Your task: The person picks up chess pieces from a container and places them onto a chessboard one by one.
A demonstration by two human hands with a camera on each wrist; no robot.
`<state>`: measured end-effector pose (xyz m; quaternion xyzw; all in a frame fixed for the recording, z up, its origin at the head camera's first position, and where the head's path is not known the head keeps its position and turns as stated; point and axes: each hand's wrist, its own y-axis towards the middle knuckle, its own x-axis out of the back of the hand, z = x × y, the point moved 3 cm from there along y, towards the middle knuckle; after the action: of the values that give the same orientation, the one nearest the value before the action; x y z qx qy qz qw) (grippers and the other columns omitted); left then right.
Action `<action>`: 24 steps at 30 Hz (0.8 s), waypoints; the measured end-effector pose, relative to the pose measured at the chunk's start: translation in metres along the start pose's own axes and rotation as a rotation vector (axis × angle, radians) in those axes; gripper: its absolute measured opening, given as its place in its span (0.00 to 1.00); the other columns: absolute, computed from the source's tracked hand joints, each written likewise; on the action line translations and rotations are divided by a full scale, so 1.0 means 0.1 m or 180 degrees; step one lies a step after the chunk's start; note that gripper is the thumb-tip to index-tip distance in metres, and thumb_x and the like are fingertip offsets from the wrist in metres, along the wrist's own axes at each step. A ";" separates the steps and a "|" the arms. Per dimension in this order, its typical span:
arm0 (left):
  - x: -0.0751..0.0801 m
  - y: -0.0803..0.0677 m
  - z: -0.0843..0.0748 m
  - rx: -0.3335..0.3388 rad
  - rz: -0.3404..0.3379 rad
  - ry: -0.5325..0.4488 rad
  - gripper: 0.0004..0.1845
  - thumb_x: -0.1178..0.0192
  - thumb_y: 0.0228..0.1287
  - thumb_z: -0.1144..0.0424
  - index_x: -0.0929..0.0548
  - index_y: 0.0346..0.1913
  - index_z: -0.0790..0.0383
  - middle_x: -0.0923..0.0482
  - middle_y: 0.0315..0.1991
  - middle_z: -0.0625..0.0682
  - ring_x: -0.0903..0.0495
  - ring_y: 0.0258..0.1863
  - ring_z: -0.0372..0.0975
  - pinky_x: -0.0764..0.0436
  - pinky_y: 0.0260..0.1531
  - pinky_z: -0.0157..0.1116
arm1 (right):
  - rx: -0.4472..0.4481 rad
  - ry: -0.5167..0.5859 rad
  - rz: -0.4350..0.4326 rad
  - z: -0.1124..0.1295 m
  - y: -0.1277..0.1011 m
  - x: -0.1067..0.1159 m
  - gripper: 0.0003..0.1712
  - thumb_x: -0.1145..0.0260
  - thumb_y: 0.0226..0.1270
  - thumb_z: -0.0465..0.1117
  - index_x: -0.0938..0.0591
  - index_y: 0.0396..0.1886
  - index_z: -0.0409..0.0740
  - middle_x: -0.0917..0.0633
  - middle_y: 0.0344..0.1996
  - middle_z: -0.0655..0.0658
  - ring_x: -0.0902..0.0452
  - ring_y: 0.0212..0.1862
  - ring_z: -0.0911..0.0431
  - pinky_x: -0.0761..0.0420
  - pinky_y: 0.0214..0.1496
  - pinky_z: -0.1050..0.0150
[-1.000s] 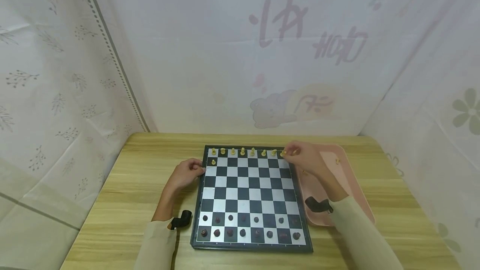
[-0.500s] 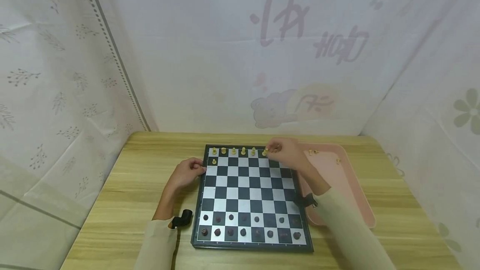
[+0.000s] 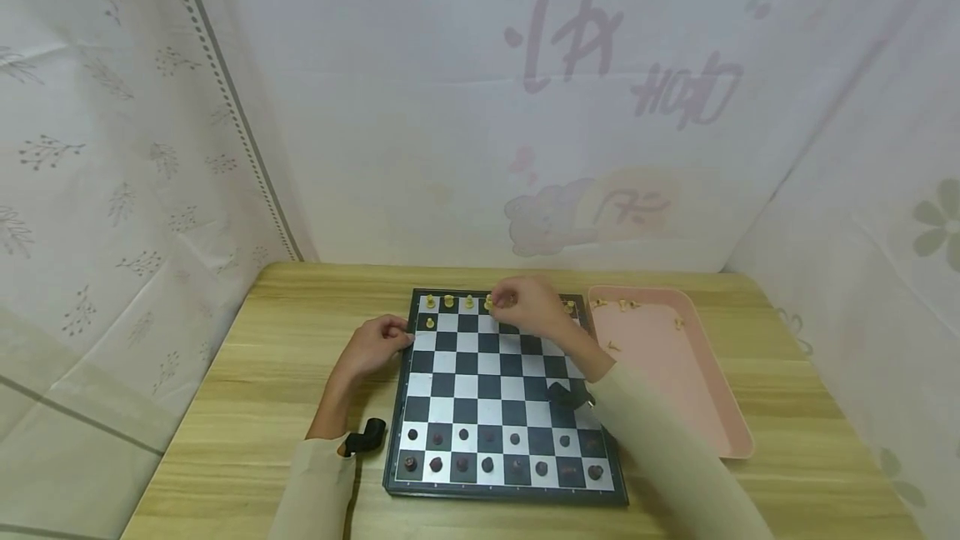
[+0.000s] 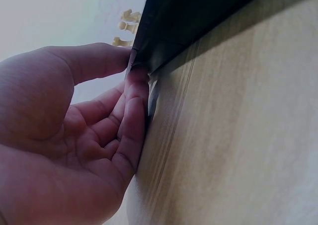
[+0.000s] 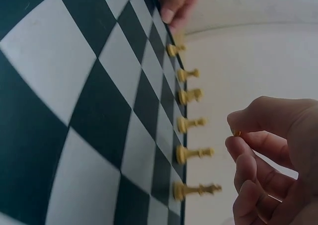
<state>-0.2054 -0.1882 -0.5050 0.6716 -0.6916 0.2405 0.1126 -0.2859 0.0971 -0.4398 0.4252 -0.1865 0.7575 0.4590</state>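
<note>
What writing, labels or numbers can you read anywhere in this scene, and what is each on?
"HOHO": my best reading of the faint purple letters on the backdrop sheet, seen through the cloth.
Brush-like purple character above it: not legible.
Orange marks beside the printed bear: too faint to read.
Chessboard, pink tray: no readable text.

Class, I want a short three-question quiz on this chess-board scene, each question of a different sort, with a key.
1. True or false: the left hand grips the left edge of the chess board.
2. Which holds loose pale pieces beside the board? A. a pink tray B. a glass bowl C. a cardboard box
3. Fill in: the right hand pinches a small ____ piece over the far rows of the board.

Key: 1 true; 2 A; 3 yellow
</note>
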 end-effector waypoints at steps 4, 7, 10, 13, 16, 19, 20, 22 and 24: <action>0.00 0.00 0.00 0.0002 -0.0006 -0.0014 0.19 0.32 0.76 0.63 0.16 0.60 0.74 0.12 0.41 0.56 0.19 0.40 0.46 0.24 0.39 0.38 | 0.0065 -0.0063 0.0093 0.10 0.06 -0.13 0.03 0.21 0.67 0.41 0.08 0.39 0.49 0.13 0.31 0.57 0.20 0.34 0.60 0.21 0.38 0.59; 0.00 0.01 0.02 0.0006 -0.0008 -0.0002 0.18 0.32 0.76 0.63 0.16 0.60 0.73 0.13 0.41 0.55 0.19 0.40 0.46 0.24 0.40 0.38 | 0.0091 -0.0076 0.0149 0.16 0.09 -0.22 0.04 0.20 0.67 0.40 0.08 0.39 0.49 0.13 0.30 0.58 0.20 0.33 0.62 0.21 0.39 0.61; -0.01 0.01 0.03 0.0005 -0.0003 0.0024 0.18 0.32 0.76 0.63 0.16 0.59 0.73 0.13 0.41 0.55 0.19 0.40 0.45 0.24 0.40 0.38 | 0.0074 -0.0071 0.0203 0.21 0.12 -0.29 0.05 0.20 0.67 0.39 0.08 0.40 0.50 0.13 0.29 0.59 0.19 0.33 0.62 0.20 0.38 0.61; -0.02 0.01 0.05 0.0014 -0.0007 0.0035 0.18 0.32 0.76 0.63 0.15 0.59 0.72 0.13 0.40 0.54 0.19 0.40 0.45 0.25 0.41 0.38 | 0.0095 -0.0107 0.0243 0.25 0.14 -0.36 0.04 0.20 0.67 0.39 0.09 0.39 0.51 0.13 0.29 0.59 0.20 0.32 0.62 0.21 0.37 0.61; -0.02 0.01 0.05 -0.0001 -0.0022 0.0040 0.18 0.33 0.76 0.63 0.15 0.59 0.73 0.13 0.40 0.54 0.20 0.39 0.45 0.25 0.40 0.39 | 0.0139 -0.0147 0.0280 0.27 0.17 -0.42 0.04 0.20 0.68 0.40 0.09 0.38 0.51 0.12 0.29 0.59 0.19 0.33 0.63 0.20 0.39 0.61; -0.01 0.02 0.04 -0.0014 -0.0034 0.0028 0.18 0.32 0.75 0.63 0.15 0.59 0.73 0.13 0.39 0.54 0.20 0.39 0.45 0.25 0.39 0.38 | 0.0137 -0.0188 0.0331 0.29 0.21 -0.49 0.04 0.20 0.68 0.40 0.08 0.38 0.52 0.12 0.29 0.59 0.19 0.33 0.64 0.19 0.40 0.61; -0.01 0.02 0.04 -0.0018 -0.0031 0.0021 0.18 0.32 0.75 0.63 0.15 0.58 0.73 0.13 0.39 0.54 0.20 0.39 0.45 0.25 0.39 0.38 | 0.0130 -0.0196 0.0331 0.30 0.21 -0.51 0.04 0.20 0.67 0.39 0.08 0.37 0.52 0.12 0.29 0.59 0.19 0.33 0.63 0.18 0.41 0.60; 0.00 0.02 0.04 -0.0019 -0.0026 0.0013 0.18 0.32 0.75 0.63 0.15 0.59 0.73 0.13 0.39 0.54 0.20 0.39 0.45 0.25 0.39 0.38 | 0.0125 -0.0253 0.0326 0.31 0.23 -0.55 0.04 0.20 0.66 0.38 0.08 0.36 0.52 0.13 0.28 0.60 0.19 0.33 0.63 0.19 0.41 0.60; 0.00 0.02 0.04 -0.0014 -0.0025 0.0007 0.18 0.32 0.75 0.63 0.15 0.59 0.73 0.13 0.39 0.54 0.20 0.39 0.45 0.25 0.39 0.38 | 0.0176 -0.0321 0.0305 0.33 0.24 -0.57 0.04 0.21 0.66 0.37 0.08 0.36 0.51 0.13 0.27 0.59 0.20 0.32 0.62 0.19 0.41 0.60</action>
<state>-0.2070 -0.1895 -0.5086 0.6738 -0.6894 0.2392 0.1158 -0.2786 0.0323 -0.4650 0.4659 -0.2085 0.7610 0.4003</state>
